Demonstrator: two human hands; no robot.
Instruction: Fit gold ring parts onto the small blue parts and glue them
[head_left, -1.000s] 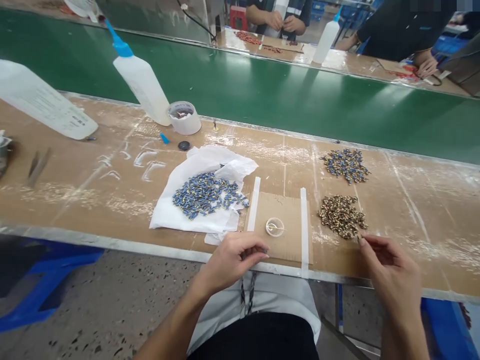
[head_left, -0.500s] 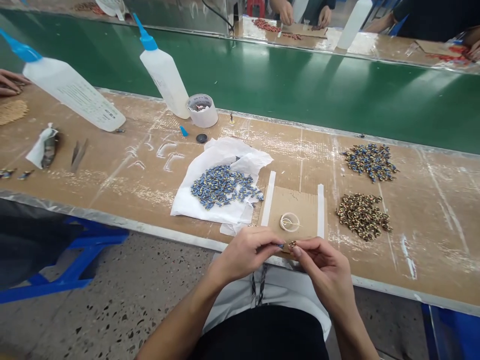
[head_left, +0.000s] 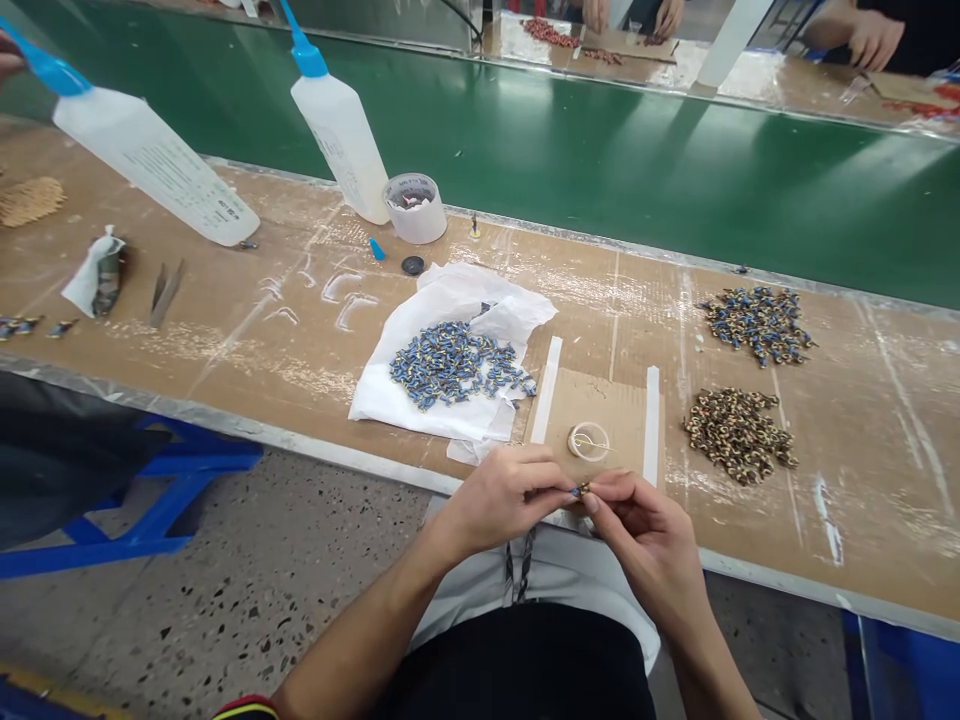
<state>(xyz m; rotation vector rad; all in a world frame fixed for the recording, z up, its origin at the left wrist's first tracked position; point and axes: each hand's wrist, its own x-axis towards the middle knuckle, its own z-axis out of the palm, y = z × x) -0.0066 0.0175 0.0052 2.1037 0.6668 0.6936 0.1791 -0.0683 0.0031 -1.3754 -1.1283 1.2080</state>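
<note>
My left hand (head_left: 504, 497) and my right hand (head_left: 643, 526) meet at the table's front edge, fingertips pinched together. The left pinches a small blue piece (head_left: 574, 491); the right pinches a small brown piece (head_left: 586, 488) against it. Just beyond them lies a cardboard pad (head_left: 596, 405) with a small clear ring cap (head_left: 588, 441) on it. To the left is a white paper (head_left: 390, 395) bearing a heap of blue pieces (head_left: 457, 364). Right of the pad lies a heap of brown pieces (head_left: 739, 432), with another blue heap (head_left: 757, 323) behind it.
Two squeeze bottles with blue nozzles (head_left: 341, 130) (head_left: 150, 160) and a tape roll (head_left: 415, 207) stand at the back left. Tweezers (head_left: 166, 292) and a crumpled paper (head_left: 97, 280) lie at the left. A green conveyor belt (head_left: 600, 160) runs behind; other people's hands (head_left: 870, 38) work beyond it.
My right hand came from the brown heap to meet my left hand, carrying a brown piece. The view shifted, so more of the table's left side shows.
</note>
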